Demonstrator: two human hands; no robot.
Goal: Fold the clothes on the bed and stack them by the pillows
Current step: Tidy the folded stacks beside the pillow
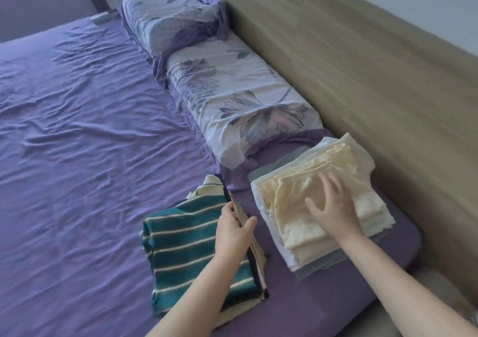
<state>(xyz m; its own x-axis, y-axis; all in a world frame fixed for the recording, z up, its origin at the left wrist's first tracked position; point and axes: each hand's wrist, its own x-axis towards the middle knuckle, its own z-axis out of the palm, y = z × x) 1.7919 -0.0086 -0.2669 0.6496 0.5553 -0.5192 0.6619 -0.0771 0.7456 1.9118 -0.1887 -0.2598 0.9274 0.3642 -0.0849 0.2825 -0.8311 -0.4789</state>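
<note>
**Hands on two folded piles by the pillows**

Both hands are on clothes at the near corner of the bed. The left hand (234,229) grips the right edge of a striped top (181,241), a folded teal piece with white stripes; its thumb sticks out toward 3 o'clock and its fingers curl over the dark hem, so the edge is pinched between them. Under the striped top lie other folded layers, cream and dark, showing at its far end and along its right side. The right hand (332,203) lies flat with fingers spread and straight on a cream stack (305,207), pressing its top layer and holding nothing.

The cream stack has several pale yellow and white folded pieces, with a grey-blue piece showing beneath at the near and far edges. It sits at 3 o'clock from the striped top, just beside it with a strip of purple sheet (77,143) between. The stack lies close to the headboard (362,65), which runs along the right side of the view.

At 12 o'clock from the stack is a floral pillow (232,91), its near end just beside the stack's far edge. A second pillow (170,18) lies beyond it at about 11 o'clock, also against the headboard. The sheet is wrinkled across the wide left part of the bed.
</note>
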